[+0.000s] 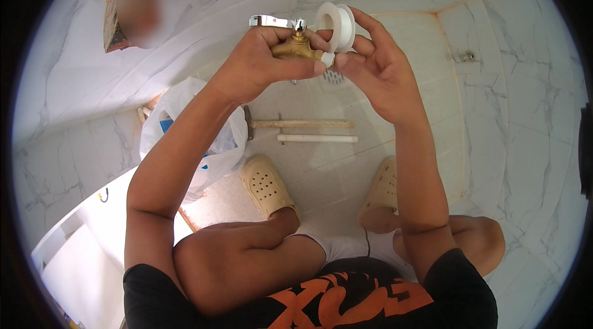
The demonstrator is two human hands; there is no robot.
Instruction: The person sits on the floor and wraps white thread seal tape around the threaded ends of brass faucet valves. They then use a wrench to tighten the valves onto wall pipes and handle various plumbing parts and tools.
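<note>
My left hand (250,68) grips a brass tap (290,50) with a chrome lever handle, holding it sideways in front of me. The tap's threaded end (327,59) points right and is wrapped in white tape. A white spool of thread seal tape (345,28) is held in my right hand (386,79), its fingers behind the spool. The right thumb and the left thumb both lie close to the wrapped end. Whether a strand runs from spool to thread is too fine to tell.
On the floor lie a hammer (302,124) with a wooden handle and a white pipe (318,139). A translucent plastic bag (216,137) stands at left. Beyond my hands is a floor drain (333,77). A metal pipe fitting (467,57) sits at the marbled right wall.
</note>
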